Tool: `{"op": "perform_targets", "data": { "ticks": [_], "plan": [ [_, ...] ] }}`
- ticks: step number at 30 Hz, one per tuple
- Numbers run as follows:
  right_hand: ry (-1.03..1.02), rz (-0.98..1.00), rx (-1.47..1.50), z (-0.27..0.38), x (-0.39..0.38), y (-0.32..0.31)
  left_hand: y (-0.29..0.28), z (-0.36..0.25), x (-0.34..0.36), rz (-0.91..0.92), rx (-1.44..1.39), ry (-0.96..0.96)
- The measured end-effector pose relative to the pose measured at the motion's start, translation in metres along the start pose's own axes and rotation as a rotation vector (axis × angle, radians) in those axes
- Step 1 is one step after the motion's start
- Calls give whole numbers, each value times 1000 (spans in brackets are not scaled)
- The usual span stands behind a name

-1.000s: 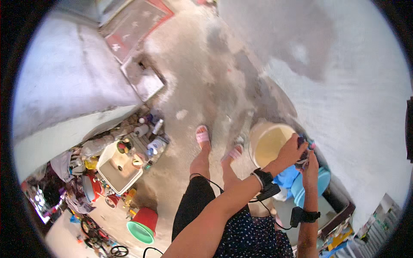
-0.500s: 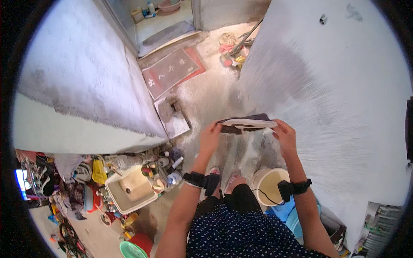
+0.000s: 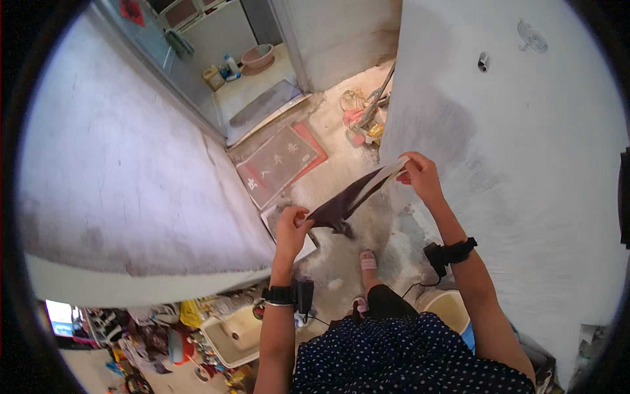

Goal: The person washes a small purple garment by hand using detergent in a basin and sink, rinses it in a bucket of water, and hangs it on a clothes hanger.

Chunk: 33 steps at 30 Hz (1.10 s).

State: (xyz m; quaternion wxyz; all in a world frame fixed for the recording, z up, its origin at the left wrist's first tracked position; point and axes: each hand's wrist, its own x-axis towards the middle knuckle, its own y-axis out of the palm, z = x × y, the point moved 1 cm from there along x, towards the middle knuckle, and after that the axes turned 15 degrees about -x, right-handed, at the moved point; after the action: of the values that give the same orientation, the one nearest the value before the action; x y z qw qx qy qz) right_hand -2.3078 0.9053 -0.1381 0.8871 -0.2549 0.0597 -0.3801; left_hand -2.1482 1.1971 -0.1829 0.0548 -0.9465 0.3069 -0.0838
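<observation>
A dark cloth with a pale band (image 3: 348, 202) hangs stretched between my two hands, tilted up toward the right. My left hand (image 3: 293, 231) pinches its lower, dark end. Higher up, my right hand (image 3: 421, 176) grips the pale end between thumb and fingers. A loose dark fold droops from the cloth's middle. What kind of cloth article it is, I cannot make out. Each forearm wears a black strap with a small device on it.
A white wall (image 3: 512, 184) stands close on the right, another wall (image 3: 138, 171) on the left. Ahead lie a doormat (image 3: 279, 164) and a raised doorway. A beige bucket (image 3: 446, 307) is by my right leg. Left of me are a sink (image 3: 226, 348) and clutter.
My left hand has moved left and down, my right hand up, so the cloth is pulled longer and slants. My view has shifted toward the doorway, and one foot has stepped ahead.
</observation>
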Motion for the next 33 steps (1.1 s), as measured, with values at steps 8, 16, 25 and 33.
{"op": "perform_targets", "data": {
  "ticks": [8,16,25,33],
  "plan": [
    [97,82,397,40,108,-22,-23,-37,90,73,220,-47],
    [116,164,703,45,211,19,-30,-120,184,202,-519,15],
    [223,297,314,38,336,140,-48,-129,357,289,-527,-21],
    [305,640,238,83,386,199,-56,-108,476,296,-597,-53]
  ]
}}
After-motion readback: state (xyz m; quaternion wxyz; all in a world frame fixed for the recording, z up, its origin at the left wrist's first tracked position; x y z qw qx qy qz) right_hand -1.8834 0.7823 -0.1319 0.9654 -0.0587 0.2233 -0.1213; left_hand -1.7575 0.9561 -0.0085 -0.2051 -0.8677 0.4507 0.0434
